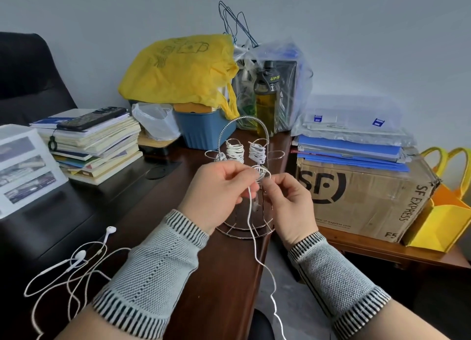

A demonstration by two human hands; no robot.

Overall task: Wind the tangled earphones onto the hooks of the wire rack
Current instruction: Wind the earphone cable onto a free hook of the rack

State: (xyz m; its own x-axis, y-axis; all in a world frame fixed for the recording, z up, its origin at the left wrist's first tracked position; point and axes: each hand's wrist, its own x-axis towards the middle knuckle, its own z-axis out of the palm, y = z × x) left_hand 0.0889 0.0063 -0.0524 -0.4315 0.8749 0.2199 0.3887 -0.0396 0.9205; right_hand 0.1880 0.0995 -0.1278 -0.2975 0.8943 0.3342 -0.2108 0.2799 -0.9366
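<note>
A silver wire rack [244, 133] stands on the brown desk, with white earphone cable wound in bundles [257, 152] on its upper hooks. My left hand [216, 189] and my right hand [288, 199] are in front of the rack's middle. Both pinch a white earphone cable [251, 212] at a lower hook, where a few loops lie. The cable's loose end hangs down past the desk edge. A second pair of white earphones [81, 255] lies tangled on the dark desk surface at the lower left.
A stack of books [102, 146] with a phone on top sits at the left. A blue bin [204, 130], a yellow bag [183, 69] and a bottle [266, 97] stand behind the rack. A cardboard box [362, 197] with blue folders is at the right.
</note>
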